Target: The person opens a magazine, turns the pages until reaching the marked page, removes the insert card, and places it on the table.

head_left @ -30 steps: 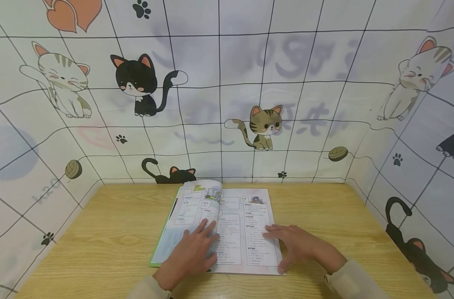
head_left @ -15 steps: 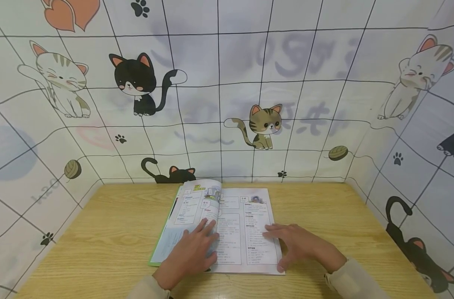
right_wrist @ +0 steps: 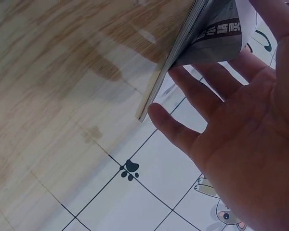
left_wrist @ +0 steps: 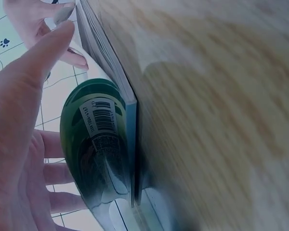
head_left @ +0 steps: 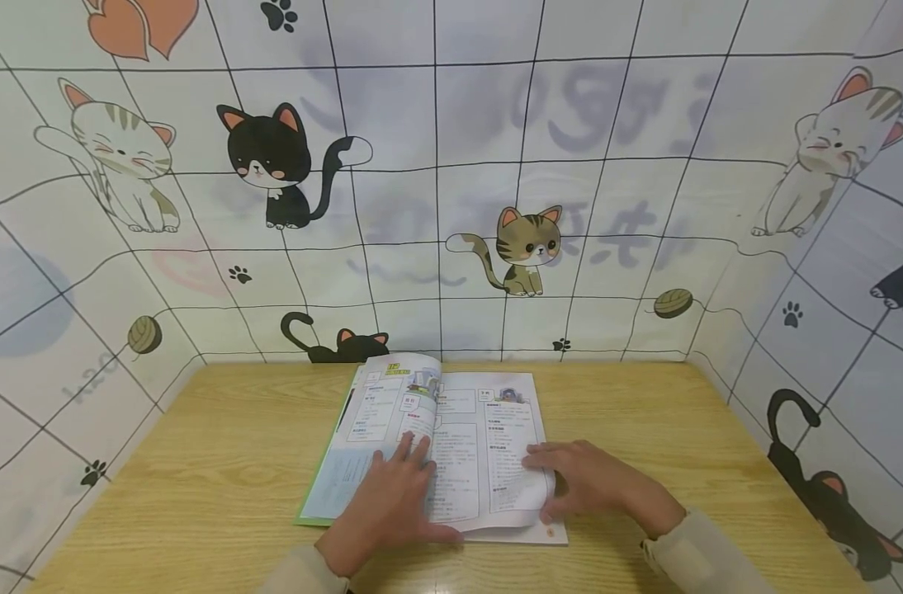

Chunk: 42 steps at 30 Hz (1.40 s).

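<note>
An open magazine (head_left: pixel 462 474) with printed pages lies on the table in the head view. My left hand (head_left: pixel 392 499) rests on its left page, fingers spread and thumb reaching across the bottom edge near the spine. At the right margin, my right hand (head_left: pixel 588 478) holds the edge of the right page (head_left: pixel 522 495), whose lower corner is lifted and curled, showing another sheet beneath. In the right wrist view that curled page (right_wrist: pixel 216 45) passes between thumb and fingers. The green back cover (left_wrist: pixel 94 139) with a barcode bows up in the left wrist view.
The wooden table (head_left: pixel 221 462) extends to both sides of the magazine. Behind and beside it hangs white gridded cloth (head_left: pixel 399 206) printed with cartoon cats, paw prints and yarn balls. Beige sleeves (head_left: pixel 707 553) cover both forearms.
The right page's lower corner has risen and curled inward in my right hand, which moved slightly left. My left thumb has stretched out to the right along the bottom edge.
</note>
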Available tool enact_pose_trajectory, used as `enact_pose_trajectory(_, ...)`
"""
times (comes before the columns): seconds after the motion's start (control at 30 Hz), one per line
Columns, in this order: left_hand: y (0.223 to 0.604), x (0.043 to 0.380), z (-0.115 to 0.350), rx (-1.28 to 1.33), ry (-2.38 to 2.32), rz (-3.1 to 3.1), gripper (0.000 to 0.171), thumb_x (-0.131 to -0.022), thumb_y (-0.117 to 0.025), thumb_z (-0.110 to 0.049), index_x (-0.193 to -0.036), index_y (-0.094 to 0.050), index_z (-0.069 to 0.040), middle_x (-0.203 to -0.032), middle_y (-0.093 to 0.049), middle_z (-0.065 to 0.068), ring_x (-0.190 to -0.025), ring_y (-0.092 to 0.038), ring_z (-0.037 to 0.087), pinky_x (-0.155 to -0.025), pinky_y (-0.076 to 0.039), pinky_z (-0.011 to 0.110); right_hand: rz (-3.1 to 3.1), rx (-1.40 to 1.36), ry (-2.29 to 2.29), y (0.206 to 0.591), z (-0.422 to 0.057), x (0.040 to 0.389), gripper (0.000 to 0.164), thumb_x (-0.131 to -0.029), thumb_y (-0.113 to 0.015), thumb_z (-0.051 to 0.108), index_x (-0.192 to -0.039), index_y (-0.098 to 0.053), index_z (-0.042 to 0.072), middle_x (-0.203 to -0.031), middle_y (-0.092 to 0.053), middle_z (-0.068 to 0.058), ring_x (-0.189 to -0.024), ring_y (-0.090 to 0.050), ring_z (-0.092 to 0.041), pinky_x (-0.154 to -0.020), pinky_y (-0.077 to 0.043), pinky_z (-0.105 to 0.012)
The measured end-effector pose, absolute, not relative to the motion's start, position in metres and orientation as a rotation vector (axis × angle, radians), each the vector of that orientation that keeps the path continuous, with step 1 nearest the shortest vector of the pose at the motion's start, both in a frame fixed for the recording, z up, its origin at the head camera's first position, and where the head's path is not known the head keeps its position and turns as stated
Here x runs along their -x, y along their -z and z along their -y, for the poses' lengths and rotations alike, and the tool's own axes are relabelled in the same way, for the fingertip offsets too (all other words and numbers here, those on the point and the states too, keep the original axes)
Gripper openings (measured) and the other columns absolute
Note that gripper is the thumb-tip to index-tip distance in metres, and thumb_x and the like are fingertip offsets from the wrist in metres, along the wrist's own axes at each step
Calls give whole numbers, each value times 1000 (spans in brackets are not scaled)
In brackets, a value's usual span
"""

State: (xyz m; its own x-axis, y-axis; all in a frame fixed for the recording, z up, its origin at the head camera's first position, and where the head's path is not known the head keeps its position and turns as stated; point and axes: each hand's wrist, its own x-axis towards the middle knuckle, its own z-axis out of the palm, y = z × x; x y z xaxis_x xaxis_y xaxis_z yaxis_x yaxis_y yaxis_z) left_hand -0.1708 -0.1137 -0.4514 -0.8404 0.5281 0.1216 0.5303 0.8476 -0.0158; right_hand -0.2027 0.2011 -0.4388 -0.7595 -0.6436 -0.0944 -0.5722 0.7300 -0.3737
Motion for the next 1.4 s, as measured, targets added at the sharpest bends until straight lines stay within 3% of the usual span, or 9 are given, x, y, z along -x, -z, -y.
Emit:
enact_pose_trajectory(0.23,450,170,114,823,2,2913,94,-67,-60,-86,-117,-70,-7,-143,-52,15,-134,-46,40,-86,-48,64,-2747,939,525,436,-200,203,77,-79,-74,57,-137,-59,9,-140,-58,-10,-129,-53,-32,-106,-39,-54)
enact_pose_trajectory(0.53,447,170,120,799,69,2848,69,-78,-62,-70,-107,-72,-8,-134,-58,13,-127,-52,38,-86,-46,64,-2778,995,646,431,-201,202,81,-88,-59,65,-148,-47,12,-145,-53,-10,-132,-50,-32,-105,-41,-55)
enact_pose_trajectory(0.6,447,171,120,809,60,2811,66,-80,-61,-67,-113,-71,-10,-132,-60,12,-125,-54,36,-87,-46,62,-2777,981,682,431,-202,201,78,-90,-58,64,-149,-46,14,-146,-52,-10,-132,-50,-34,-104,-40,-57)
enact_pose_trajectory(0.7,446,172,121,864,57,2754,68,-84,-61,-63,-134,-61,-17,-137,-58,11,-127,-53,33,-93,-45,59,-2770,956,738,433,-203,201,70,-95,-55,58,-150,-45,16,-146,-52,-10,-133,-49,-34,-105,-39,-58)
enact_pose_trajectory(0.8,445,172,122,969,73,2683,75,-86,-64,-56,-151,-42,-26,-148,-50,9,-134,-48,30,-100,-43,56,-2748,940,816,433,-204,202,59,-101,-49,49,-150,-45,15,-147,-51,-9,-136,-46,-33,-106,-38,-58)
enact_pose_trajectory(0.93,445,173,122,1073,68,2597,83,-87,-68,-49,-158,-27,-33,-159,-35,5,-144,-37,26,-106,-39,55,-2735,921,883,432,-205,202,51,-106,-41,39,-150,-44,14,-150,-48,-9,-138,-43,-32,-108,-35,-59)
enact_pose_trajectory(1.17,445,173,122,1114,66,2534,91,-83,-74,-44,-158,-24,-36,-166,-18,2,-150,-23,24,-112,-32,55,-2758,920,898,431,-207,203,54,-105,-44,36,-153,-39,12,-152,-44,-10,-139,-42,-34,-108,-35,-58)
enact_pose_trajectory(1.4,445,174,123,1174,-66,2428,90,-79,-78,-39,-156,-32,-33,-166,-16,0,-153,-11,22,-118,-20,53,-2790,885,903,434,-208,204,70,-100,-55,41,-159,-25,18,-160,-30,-8,-143,-33,-36,-109,-31,-62)
